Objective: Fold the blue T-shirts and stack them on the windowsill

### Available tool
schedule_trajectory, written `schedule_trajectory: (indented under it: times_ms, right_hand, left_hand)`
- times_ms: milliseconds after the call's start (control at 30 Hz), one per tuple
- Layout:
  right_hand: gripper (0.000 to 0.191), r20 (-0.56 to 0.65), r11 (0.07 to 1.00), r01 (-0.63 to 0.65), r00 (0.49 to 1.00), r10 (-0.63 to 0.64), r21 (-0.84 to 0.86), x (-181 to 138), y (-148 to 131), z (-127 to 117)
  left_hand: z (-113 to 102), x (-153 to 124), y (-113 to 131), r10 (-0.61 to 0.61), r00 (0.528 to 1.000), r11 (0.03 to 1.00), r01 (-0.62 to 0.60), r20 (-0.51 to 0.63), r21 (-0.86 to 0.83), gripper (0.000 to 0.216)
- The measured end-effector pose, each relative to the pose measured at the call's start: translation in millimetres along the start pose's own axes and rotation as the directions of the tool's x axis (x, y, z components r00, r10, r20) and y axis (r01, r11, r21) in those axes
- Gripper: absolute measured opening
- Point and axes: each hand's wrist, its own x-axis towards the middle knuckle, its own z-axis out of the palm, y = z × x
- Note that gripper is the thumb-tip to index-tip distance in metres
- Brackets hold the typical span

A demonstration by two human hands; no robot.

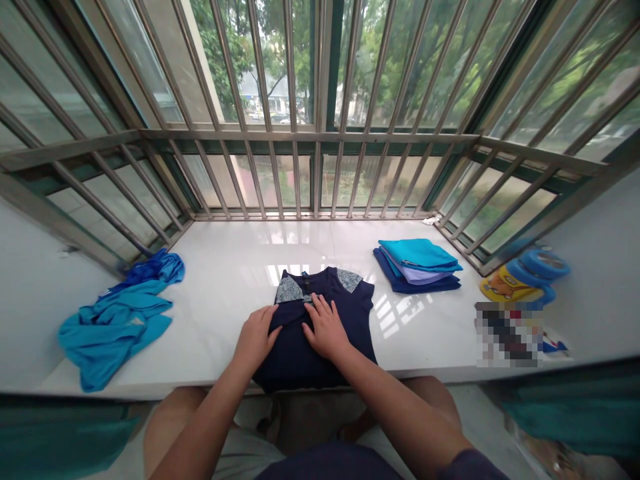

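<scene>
A dark navy shirt (350, 320) with grey patterned shoulder patches lies on the white sill in front of me, neckline toward the window. Its left side is partly folded inward, and its lower edge reaches the sill's front edge. My left hand (257, 333) rests on the left part of the shirt, fingers stretched out. Flat on the middle of the cloth, just below the neckline, lies my right hand (325, 327) with its fingers spread. Neither hand grips the fabric visibly.
Crumpled blue and teal clothes (120, 327) lie at the left. A folded stack of clothes (419, 263) sits at the back right. Beyond it stand a blue and yellow jug (523, 277) and a blurred-out item (509, 335). Metal window bars (315, 137) enclose the sill (220, 267).
</scene>
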Motion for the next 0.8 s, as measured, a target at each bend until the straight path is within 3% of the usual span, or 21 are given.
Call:
schedule_trajectory:
  times_ms: [133, 233, 367, 567, 800]
  right_hand:
    - [0.057, -0.001, 1.0, -0.016, 1.0, 0.016, 0.015, 0.3, 0.0, 1.4]
    - [0.05, -0.019, 0.998, -0.068, 0.997, 0.068, 0.016, 10.0, -2.2, -3.1]
    - [0.043, -0.066, 0.993, -0.114, 0.991, 0.114, -0.003, 47.7, -13.5, -12.5]
    - [0.037, -0.025, 0.99, -0.14, 0.99, 0.14, -0.008, 116.3, -39.4, -6.0]
    - [0.03, -0.007, 0.985, -0.169, 0.985, 0.17, 0.023, 138.6, -45.3, 6.4]
  left_hand:
    - [-5.4, -13.9, -28.1, -0.056, 0.998, 0.998, 0.057, 0.023, -0.034, 0.047]
    - [-11.7, -12.3, -42.0, -0.044, 0.999, 0.987, 0.047, 0.025, -0.153, 0.044]
    - [-13.2, -10.9, -42.8, -0.059, 0.998, 0.966, 0.062, 0.018, -0.251, 0.046]
    - [-13.9, -9.6, -38.2, -0.127, 0.992, 0.934, 0.119, -0.001, -0.337, 0.032]
    - [-18.6, -8.2, -44.4, -0.189, 0.982, 0.92, 0.175, -0.008, -0.351, 0.024]
